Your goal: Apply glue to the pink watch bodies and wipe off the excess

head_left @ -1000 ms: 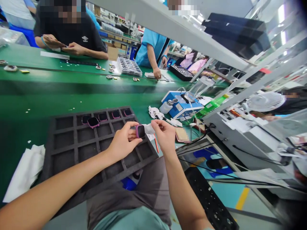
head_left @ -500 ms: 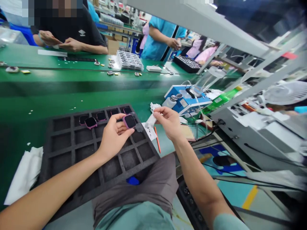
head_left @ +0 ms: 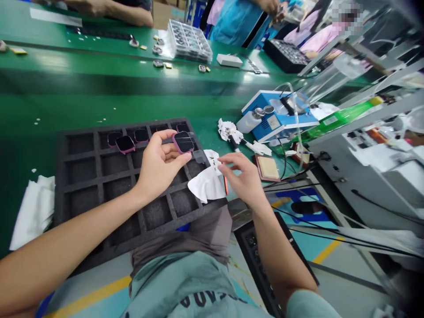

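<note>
Purple-framed, square, and dark-screened, a watch (head_left: pixel 183 142) is pinched at its edge between the thumb and fingers of the person's left hand (head_left: pixel 157 163). Its screen faces up toward the viewer, and a clear film tab (head_left: pixel 199 156) juts from its lower right corner. The watch is above the right part of a black foam tray (head_left: pixel 60 176).

To its right, the right hand (head_left: pixel 243 179) has bent fingers, thumb and forefinger close to a white cloth (head_left: pixel 206 184) lying over the tray's right edge; whether they grip the cloth cannot be told. Just beside these fingers are an orange-red pen (head_left: pixel 225 183) and a white paper (head_left: pixel 212 157) with black marks.

The tray is divided into square compartments. More purple-framed watches sit along its far row; one of them (head_left: pixel 125 144) lies aslant across a divider, partly overlapping its neighbour.

Left of the tray, a folded white cloth (head_left: pixel 35 212) rests on the green workbench (head_left: pixel 73 106). Beyond the right hand are a yellowish pad (head_left: pixel 267 168) in a brownish holder, crumpled white tissue (head_left: pixel 228 129), a metal-capped white bottle (head_left: pixel 249 122) and a blue-and-white machine (head_left: pixel 278 128).

Across the bench stand a clear compartmented case (head_left: pixel 190 39) and a white box (head_left: pixel 229 60). Behind them are a co-worker's blue garment (head_left: pixel 232 26) and, farther left, another co-worker's forearm (head_left: pixel 132 14).
</note>
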